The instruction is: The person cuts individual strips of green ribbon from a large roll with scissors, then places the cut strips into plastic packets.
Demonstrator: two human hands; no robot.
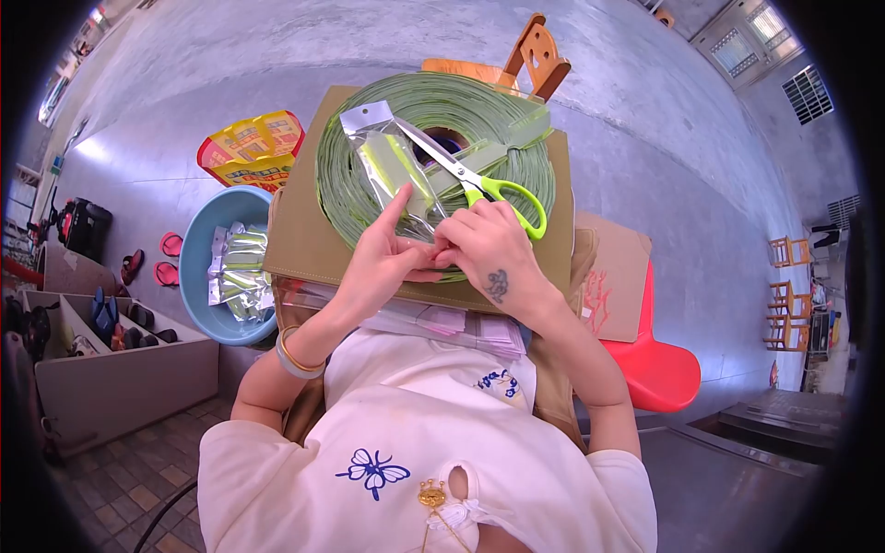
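Note:
A large coil of green strip (346, 170) lies on a khaki board (309, 235) in front of me. On top of the coil rests a clear plastic packet (392, 166) with a silvery header and green pieces inside. Scissors (470, 177) with lime-green handles lie open beside the packet. My left hand (392, 249) is at the packet's lower end, index finger stretched over it and the other fingers curled. My right hand (484, 249) meets it there, fingers pinched together near the scissor handles. What the fingertips hold is too small to make out.
Left of the board stand a blue basin (198, 267) with several filled packets and a red-yellow bag (253, 147). A wooden chair (539, 57) is beyond the coil. At the right are a cardboard piece (618, 276) and a red chair (668, 373). Stacked packets (442, 323) lie near my lap.

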